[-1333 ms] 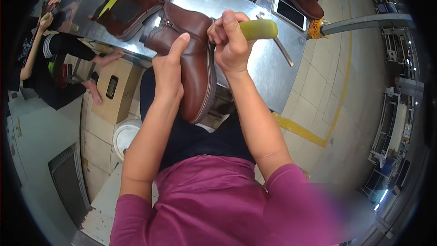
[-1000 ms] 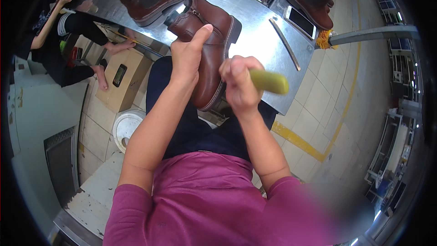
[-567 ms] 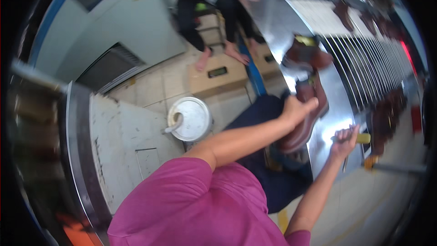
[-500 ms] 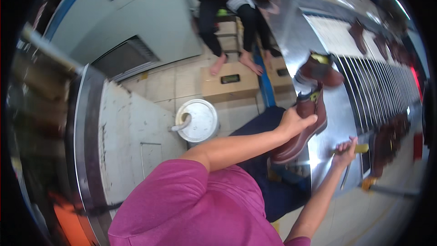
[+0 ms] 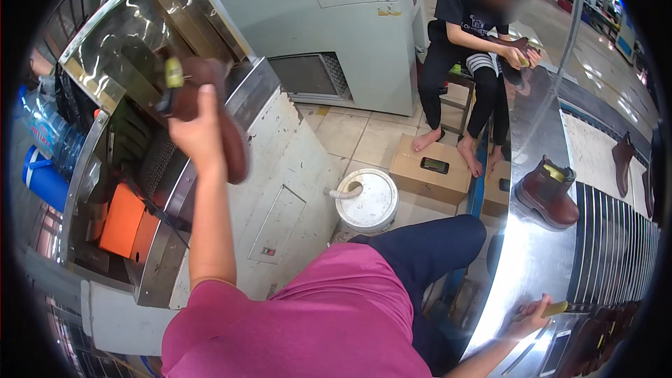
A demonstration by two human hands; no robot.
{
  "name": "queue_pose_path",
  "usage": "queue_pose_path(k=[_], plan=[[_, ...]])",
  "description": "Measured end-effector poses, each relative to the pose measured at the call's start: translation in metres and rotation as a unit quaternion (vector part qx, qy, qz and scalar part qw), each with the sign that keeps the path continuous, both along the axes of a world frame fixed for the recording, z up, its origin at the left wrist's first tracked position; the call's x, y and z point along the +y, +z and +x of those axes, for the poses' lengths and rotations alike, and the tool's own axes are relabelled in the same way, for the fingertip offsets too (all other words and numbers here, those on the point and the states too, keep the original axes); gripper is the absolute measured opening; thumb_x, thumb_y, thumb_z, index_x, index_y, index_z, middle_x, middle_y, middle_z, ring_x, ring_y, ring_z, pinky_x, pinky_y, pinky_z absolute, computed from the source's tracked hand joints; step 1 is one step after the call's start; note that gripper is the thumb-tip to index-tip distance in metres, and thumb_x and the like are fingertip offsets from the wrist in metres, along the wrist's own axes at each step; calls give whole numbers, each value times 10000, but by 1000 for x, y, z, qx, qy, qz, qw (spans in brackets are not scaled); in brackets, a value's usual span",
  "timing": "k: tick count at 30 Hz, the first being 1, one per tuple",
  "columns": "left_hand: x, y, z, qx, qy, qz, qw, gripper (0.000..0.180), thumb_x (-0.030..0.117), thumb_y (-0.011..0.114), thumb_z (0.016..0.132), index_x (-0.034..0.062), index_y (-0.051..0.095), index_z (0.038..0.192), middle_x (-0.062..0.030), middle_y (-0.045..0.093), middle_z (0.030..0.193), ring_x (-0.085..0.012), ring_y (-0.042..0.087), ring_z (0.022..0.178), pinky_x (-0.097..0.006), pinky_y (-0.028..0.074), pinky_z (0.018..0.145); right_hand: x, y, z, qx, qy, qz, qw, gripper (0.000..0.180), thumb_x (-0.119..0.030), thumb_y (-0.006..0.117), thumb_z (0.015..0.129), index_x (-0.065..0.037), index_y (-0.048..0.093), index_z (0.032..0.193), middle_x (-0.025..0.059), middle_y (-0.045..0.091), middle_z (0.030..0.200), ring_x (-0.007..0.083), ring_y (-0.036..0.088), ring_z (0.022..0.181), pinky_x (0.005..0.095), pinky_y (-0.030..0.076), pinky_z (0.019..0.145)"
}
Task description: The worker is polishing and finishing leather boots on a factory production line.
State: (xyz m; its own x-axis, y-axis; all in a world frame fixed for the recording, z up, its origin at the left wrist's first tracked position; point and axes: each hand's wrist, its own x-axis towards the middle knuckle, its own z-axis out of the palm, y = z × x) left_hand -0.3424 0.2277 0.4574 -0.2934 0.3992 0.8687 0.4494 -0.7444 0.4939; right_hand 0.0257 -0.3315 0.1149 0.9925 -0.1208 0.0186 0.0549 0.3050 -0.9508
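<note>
A: How many boots (image 5: 229, 133) were there?
B: At least four; lower-right bunch (image 5: 600, 336) overlapped, couldn't count.
A: Wearer's hands (image 5: 198, 134)?
B: Two showed.
A: Other stuff?
B: Saw two cardboard boxes (image 5: 428, 180), one orange box (image 5: 120, 220), one bucket (image 5: 376, 208), one seated co-worker (image 5: 455, 56).

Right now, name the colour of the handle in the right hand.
The handle is yellow-green, in the head view.

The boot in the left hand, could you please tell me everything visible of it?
The boot is reddish-brown and looks like leather, with a yellow-green strip near its opening. Blur hides finer detail. It is held up, tipped, opening to the picture's left, sole to the right, toe downward, in front of the metal-framed cabinet. The left hand grips it; no other contact can be made out.
</note>
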Motion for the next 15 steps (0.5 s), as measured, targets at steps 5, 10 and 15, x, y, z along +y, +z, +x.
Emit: queue_pose_path(k=[5, 10, 15], plan=[[59, 13, -110, 37, 239, -38, 970, 626, 342, 847, 820, 0, 633, 1298, -219, 705, 1224, -350, 678, 1133, -410, 502, 992, 3, 7, -3, -1, -6, -1, 1000, 160, -195, 674, 1007, -59, 612, 1062, -57, 374, 632, 27, 318, 510, 206, 296, 451], [143, 26, -187, 23, 191, -185, 964, 901, 545, 767, 777, -11, 478, 1426, -262, 639, 1325, -397, 621, 1241, -487, 469, 1058, 7, 15, -6, 8, -8, -6, 1000, 175, -205, 693, 994, -69, 603, 1058, -59, 371, 623, 24, 316, 505, 205, 285, 440], [206, 26, -198, 63, 410, -321, 851, 816, 501, 716, 817, -28, 475, 1388, -266, 646, 1313, -410, 637, 1215, -483, 497, 1036, 9, 16, -6, 1, -11, -15, 1000, 201, -208, 700, 987, -64, 592, 1075, -57, 370, 610, 25, 303, 477, 209, 284, 433]])
